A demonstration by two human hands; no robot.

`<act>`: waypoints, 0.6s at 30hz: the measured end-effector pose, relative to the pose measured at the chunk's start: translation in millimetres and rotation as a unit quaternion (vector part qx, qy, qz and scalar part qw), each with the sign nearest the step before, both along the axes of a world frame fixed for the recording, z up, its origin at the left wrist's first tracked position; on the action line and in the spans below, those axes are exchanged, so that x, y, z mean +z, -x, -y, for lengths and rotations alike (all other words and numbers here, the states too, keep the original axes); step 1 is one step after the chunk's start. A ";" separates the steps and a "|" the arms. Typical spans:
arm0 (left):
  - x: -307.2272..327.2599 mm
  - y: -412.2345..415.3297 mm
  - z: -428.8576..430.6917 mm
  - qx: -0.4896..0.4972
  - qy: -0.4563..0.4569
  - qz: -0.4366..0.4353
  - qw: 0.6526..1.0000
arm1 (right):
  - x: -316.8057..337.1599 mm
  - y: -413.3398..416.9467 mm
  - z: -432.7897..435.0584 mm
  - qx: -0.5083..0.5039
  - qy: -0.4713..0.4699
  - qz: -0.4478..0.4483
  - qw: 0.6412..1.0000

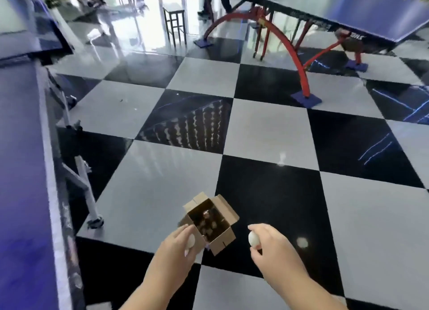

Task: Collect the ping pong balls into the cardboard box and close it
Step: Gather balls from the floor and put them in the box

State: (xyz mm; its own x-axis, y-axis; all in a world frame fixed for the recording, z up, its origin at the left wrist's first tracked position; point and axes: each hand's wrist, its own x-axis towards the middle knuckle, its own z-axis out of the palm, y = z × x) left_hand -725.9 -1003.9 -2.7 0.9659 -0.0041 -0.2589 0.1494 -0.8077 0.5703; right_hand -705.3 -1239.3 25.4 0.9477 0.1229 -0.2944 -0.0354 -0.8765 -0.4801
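Below, open brown cardboard box (223,240) noted on chequered floor (151,182). White round ball (190,241) clamped by curled fingers of left hand (178,246); second white ball (253,239) pinched in right hand (268,246).

L hand (178,244) & R hand (271,247) bare; forearms (157,282) bare to frame edge.

1. We counted two hands: the left hand (178,244) and the right hand (270,247).
2. We counted two white balls in plain sight: one ball (191,240) held in the left hand and another ball (253,239) in the right.
3. We saw one cardboard box (222,240) with four flaps; its inside was too dark to count anything.
4. We counted two blue tables: one table (383,10) far right and another table (18,170) at the left edge.
5. We saw one stool (175,19).
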 end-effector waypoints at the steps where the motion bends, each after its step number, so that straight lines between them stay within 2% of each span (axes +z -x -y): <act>1: -17.4 -9.8 3.6 0.013 -0.003 -0.012 1.000 | -17.5 -16.3 0.2 0.007 -0.002 -0.013 1.000; 6: -120.7 -73.4 15.6 0.033 -0.013 -0.063 0.997 | -124.5 -90.5 -16.6 0.049 -0.016 -0.062 0.997; 12: -273.3 -159.6 10.4 0.034 -0.020 -0.097 0.995 | -280.7 -172.6 -46.8 0.024 -0.041 -0.076 0.996; 16: -362.9 -185.5 -0.6 -0.012 -0.027 -0.133 0.991 | -374.4 -195.4 -60.4 0.032 -0.035 -0.113 0.992; 18: -394.0 -190.3 -3.3 -0.048 -0.059 -0.144 0.987 | -408.4 -199.5 -64.6 0.035 -0.022 -0.143 0.989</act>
